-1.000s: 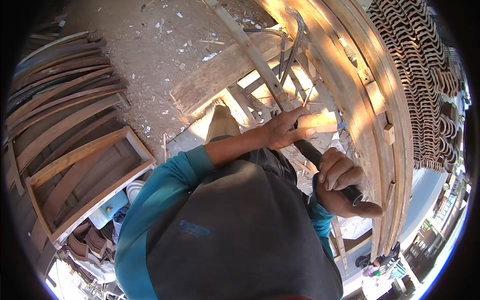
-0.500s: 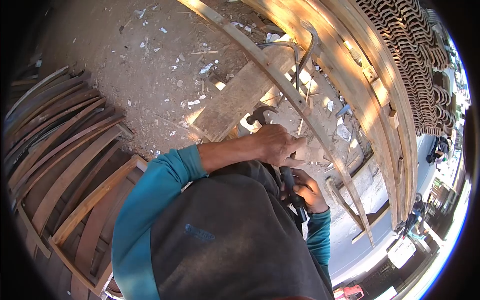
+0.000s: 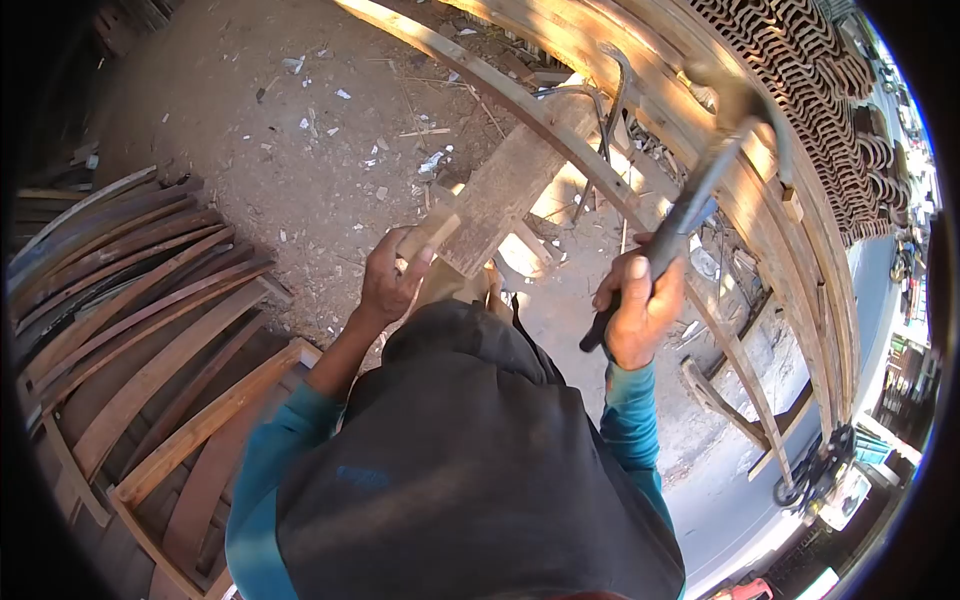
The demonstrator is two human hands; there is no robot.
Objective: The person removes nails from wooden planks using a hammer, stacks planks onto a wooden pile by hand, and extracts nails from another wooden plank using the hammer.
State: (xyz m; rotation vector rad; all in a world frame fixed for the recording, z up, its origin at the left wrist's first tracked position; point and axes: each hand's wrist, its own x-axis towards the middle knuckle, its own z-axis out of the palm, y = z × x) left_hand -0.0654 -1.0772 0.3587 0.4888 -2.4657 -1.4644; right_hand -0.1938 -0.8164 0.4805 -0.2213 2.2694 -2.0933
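A hammer [image 3: 690, 205] is in my right hand [image 3: 645, 305], which is closed round its dark handle. Its metal head is raised up and to the right and looks blurred. My left hand [image 3: 390, 275] is closed on a small wooden block [image 3: 435, 230], beside the near end of a wide plank [image 3: 500, 200]. Whether the block touches the plank I cannot tell. A long curved wooden strip [image 3: 540, 115] runs past the plank, behind the hammer.
Curved wooden pieces [image 3: 140, 360] are stacked on the left, with a wooden frame [image 3: 215, 420] beside them. Large curved beams [image 3: 760, 215] stand on the right, near stacked roof tiles [image 3: 800, 90]. Chips and scraps litter the dirt floor [image 3: 250, 160]. A motorcycle [image 3: 820, 475] stands by the road.
My left hand has moved left from near my right hand and now grips a wooden block. My right hand has risen, lifting the hammer up and to the right.
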